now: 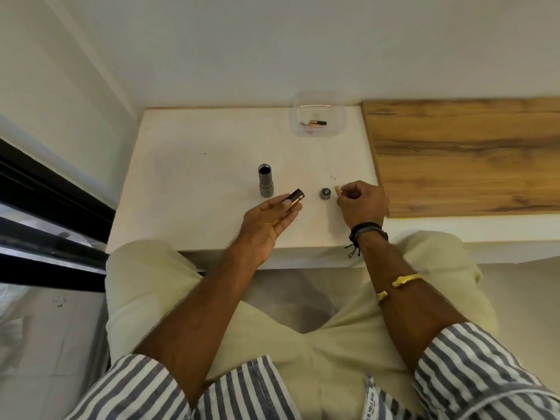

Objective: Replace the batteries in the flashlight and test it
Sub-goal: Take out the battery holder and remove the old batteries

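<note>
Flashlight body, in the head view, stands upright on the white counter with its open end up and nothing touching it. It looks like a short, stiff metal tube: light, hard and probably a little slick, so I judge it is best gripped around the ribbed middle of the barrel, not at the rim.

The left hand is near the body, on the side toward the person and slightly right. It lies palm up with the fingers nearly straight, holding the dark, gold-banded battery carrier at the fingertips under the thumb. The carrier is rigid and small, and likely to roll if set down on its side.

The tail cap sits on the counter to the right of the body. Just past it, the right hand is curled and pinches a small battery at its tip (a smooth cell that would slip easily). Well beyond the body, toward the wall and to the right, a clear tub holds loose cells.
</note>
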A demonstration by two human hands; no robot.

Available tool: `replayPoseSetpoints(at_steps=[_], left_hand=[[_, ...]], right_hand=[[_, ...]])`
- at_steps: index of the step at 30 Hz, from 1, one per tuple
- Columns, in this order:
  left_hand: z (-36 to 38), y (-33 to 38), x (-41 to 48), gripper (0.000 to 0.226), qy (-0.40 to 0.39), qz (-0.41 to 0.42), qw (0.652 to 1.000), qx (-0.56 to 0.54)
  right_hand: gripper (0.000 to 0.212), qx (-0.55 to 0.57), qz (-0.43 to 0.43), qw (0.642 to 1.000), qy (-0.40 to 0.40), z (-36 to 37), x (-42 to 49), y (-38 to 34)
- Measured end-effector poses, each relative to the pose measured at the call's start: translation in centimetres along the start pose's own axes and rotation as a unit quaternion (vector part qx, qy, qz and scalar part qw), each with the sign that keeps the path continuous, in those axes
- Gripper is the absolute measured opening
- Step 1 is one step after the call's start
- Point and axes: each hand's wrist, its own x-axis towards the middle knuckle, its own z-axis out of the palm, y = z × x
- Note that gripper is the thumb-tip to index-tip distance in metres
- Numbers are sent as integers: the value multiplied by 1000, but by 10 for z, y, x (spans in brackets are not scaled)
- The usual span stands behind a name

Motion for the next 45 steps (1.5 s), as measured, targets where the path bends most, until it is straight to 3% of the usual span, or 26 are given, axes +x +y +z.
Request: replayPoseSetpoints(at_steps=[7, 11, 23, 30, 35, 39, 45], left_hand=[[4, 2, -4, 27, 0, -78, 993, -83], [6, 4, -6, 32, -17, -91, 993, -73], [7, 7, -8, 26, -87, -63, 994, 35], [7, 10, -8, 44, -109, -35, 992, 49], [9, 5, -5, 31, -67, 45, 989, 124], [8, 1, -5, 29, -32, 101, 978, 180], [10, 0, -9, 31, -7, 143, 962, 230]], right_hand=[[11, -65, -22, 998, -9, 5, 1, 3], [12, -69, -33, 997, -18, 6, 0, 3], [18, -44, -45, 997, -36, 4, 1, 6], [14, 25, -83, 996, -10, -1, -12, -13], [13, 186, -48, 973, -125, -4, -32, -34], [11, 196, -9, 959, -207, 0, -44, -40], [9, 186, 37, 951, -243, -1, -47, -41]])
